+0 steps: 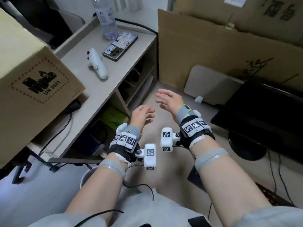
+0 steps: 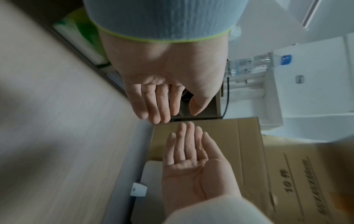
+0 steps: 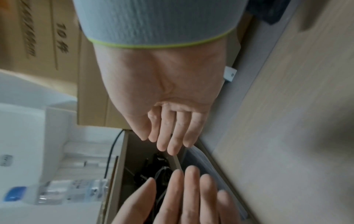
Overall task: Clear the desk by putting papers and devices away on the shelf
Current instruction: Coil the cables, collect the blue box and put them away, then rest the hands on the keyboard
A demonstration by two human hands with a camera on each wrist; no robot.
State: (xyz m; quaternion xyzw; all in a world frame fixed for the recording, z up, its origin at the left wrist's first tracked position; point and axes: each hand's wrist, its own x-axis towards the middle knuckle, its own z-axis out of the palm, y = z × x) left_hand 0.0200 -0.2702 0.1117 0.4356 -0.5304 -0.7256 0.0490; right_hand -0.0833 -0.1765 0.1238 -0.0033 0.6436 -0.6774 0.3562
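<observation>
Both hands hover empty above the desk, palms facing each other. My left hand (image 1: 144, 114) has relaxed fingers in front of the shelf unit (image 1: 101, 89); the left wrist view shows the same hand (image 2: 162, 104) holding nothing. My right hand (image 1: 168, 99) is spread open just to its right, and the right wrist view shows its palm (image 3: 168, 133) bare. On top of the shelf lie a white handheld controller (image 1: 97, 63) and a phone (image 1: 119, 45) with a crumpled white tissue on it. The shelf's open compartments hold dark items and a green pack (image 1: 114, 116).
A cardboard box (image 1: 29, 76) sits on the shelf's left end, a water bottle (image 1: 105, 17) at its back. A large cardboard sheet (image 1: 221, 46) stands behind the desk. A grey pad (image 1: 211, 86) and a black monitor (image 1: 262, 115) are to the right. Cables trail near the front.
</observation>
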